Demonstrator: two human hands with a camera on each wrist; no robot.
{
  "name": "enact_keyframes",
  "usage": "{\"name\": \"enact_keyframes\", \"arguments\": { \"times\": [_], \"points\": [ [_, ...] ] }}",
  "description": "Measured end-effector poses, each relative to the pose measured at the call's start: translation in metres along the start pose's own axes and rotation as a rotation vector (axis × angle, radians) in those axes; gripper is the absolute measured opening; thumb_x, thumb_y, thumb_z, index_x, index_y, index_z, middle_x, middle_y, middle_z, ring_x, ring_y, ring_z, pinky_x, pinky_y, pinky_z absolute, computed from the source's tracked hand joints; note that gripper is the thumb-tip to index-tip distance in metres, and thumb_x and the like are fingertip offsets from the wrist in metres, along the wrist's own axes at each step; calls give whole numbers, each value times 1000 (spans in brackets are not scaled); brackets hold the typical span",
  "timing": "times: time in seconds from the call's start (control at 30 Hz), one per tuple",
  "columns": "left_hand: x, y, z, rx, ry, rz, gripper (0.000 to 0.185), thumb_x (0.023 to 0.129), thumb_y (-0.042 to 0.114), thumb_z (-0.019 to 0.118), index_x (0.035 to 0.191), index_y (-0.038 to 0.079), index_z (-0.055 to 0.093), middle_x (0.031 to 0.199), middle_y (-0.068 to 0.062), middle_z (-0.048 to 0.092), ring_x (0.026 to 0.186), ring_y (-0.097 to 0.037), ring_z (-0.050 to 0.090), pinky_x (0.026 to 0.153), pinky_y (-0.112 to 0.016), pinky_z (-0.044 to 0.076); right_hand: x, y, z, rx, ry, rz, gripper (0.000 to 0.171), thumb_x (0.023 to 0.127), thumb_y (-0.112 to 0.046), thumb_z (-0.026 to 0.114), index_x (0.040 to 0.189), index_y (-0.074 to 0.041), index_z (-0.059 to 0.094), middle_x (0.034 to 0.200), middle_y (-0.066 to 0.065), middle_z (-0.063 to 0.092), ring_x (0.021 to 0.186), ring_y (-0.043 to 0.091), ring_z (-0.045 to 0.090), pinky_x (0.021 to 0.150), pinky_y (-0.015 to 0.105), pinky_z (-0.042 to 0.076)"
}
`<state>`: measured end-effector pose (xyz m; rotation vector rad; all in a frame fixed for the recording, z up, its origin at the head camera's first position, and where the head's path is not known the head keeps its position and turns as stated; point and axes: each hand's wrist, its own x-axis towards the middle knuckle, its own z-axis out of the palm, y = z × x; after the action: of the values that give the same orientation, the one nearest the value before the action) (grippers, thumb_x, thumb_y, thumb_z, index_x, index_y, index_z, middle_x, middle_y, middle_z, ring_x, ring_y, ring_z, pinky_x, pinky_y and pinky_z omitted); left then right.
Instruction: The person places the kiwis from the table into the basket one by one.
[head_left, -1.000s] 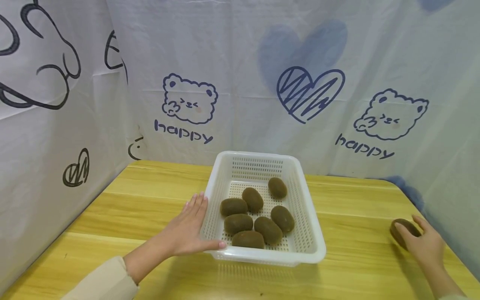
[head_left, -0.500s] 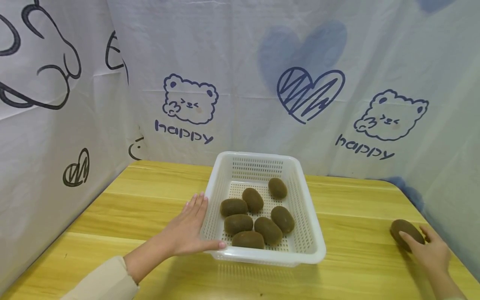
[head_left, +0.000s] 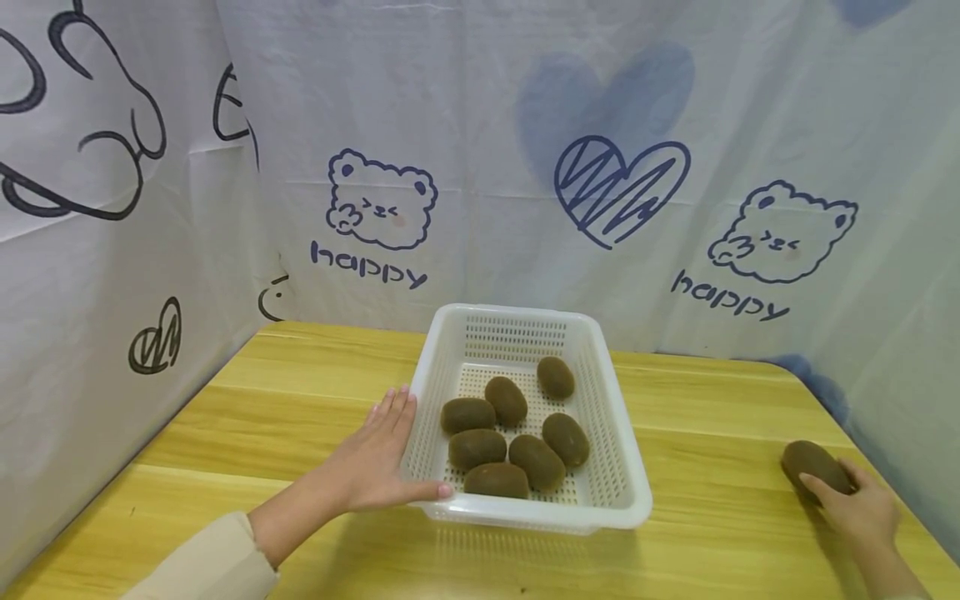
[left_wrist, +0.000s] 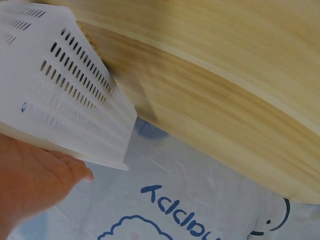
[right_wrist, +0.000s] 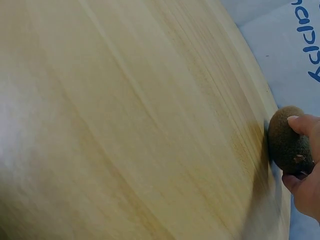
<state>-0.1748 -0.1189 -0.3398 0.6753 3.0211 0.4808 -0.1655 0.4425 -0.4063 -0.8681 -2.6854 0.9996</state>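
A white slotted basket point(head_left: 517, 313) stands mid-table and holds several brown kiwis point(head_left: 536, 461). My left hand point(head_left: 375, 467) lies flat against the basket's left wall with straight fingers, the thumb along the front rim. In the left wrist view the palm point(left_wrist: 30, 190) presses on the basket's wall point(left_wrist: 65, 100). At the far right a single kiwi point(head_left: 813, 465) lies on the wooden table point(head_left: 712, 417). My right hand point(head_left: 855, 504) grips this kiwi from the near side. The right wrist view shows a finger point(right_wrist: 302, 122) over the kiwi point(right_wrist: 286, 142) and the thumb under it.
White cloth walls printed with bears, hearts and "happy" point(head_left: 367, 267) close off the back, left and right of the table. The lone kiwi sits close to the table's rounded right edge point(head_left: 832, 392). Bare wood lies to the left of and in front of the basket.
My right hand has slid a little toward me and lower on the lone kiwi, which now shows more. The left hand and the basket have not moved.
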Motion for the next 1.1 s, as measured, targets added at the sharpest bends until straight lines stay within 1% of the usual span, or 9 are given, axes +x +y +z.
{"name": "enact_keyframes", "arguments": {
  "times": [0.3, 0.57, 0.7, 0.87, 1.03, 1.1],
  "points": [
    [0, 0, 0, -3, -9, -3, 120, 69, 76, 55, 145, -8, 13, 153, -24, 4, 142, -39, 4, 116, -47, 15, 1, 1, 1, 21, -5, 41, 70, 90, -36, 50, 140, 8, 27, 140, 35, 28, 125, 50, 30, 106, 56, 30],
    [0, 1, -1, -6, -16, -6, 120, 70, 76, 55, 145, -7, 11, 153, -24, 3, 143, -39, 3, 117, -47, 14, 3, -1, 3, 98, 28, 82, 72, 88, -39, 53, 139, 7, 31, 143, 30, 29, 127, 48, 32, 105, 54, 32],
    [-1, 1, -1, -6, -15, -5, 120, 69, 76, 54, 145, -7, 12, 153, -24, 3, 143, -38, 3, 117, -47, 14, 0, -5, 5, 132, 35, 82, 72, 88, -39, 53, 139, 8, 32, 143, 30, 29, 127, 48, 32, 105, 54, 33],
    [0, 1, -1, -12, -8, -2, 120, 69, 76, 55, 145, -7, 13, 153, -24, 4, 143, -39, 4, 117, -47, 14, -5, -14, 5, 151, 18, 77, 72, 88, -39, 54, 139, 7, 33, 143, 30, 29, 126, 47, 33, 105, 55, 32],
    [0, 0, 0, -12, 0, 0, 121, 69, 76, 56, 145, -7, 13, 153, -24, 4, 143, -39, 4, 116, -48, 15, -6, -20, 6, 171, -2, 88, 75, 87, -44, 54, 141, 3, 32, 145, 27, 29, 126, 45, 35, 101, 54, 37],
    [0, 0, 0, -10, 1, 1, 121, 69, 76, 55, 145, -7, 13, 153, -24, 4, 142, -39, 4, 116, -48, 15, -6, -21, 6, 163, -4, 81, 75, 87, -46, 54, 141, 2, 33, 145, 26, 30, 126, 45, 35, 99, 53, 39]
  ]
}}
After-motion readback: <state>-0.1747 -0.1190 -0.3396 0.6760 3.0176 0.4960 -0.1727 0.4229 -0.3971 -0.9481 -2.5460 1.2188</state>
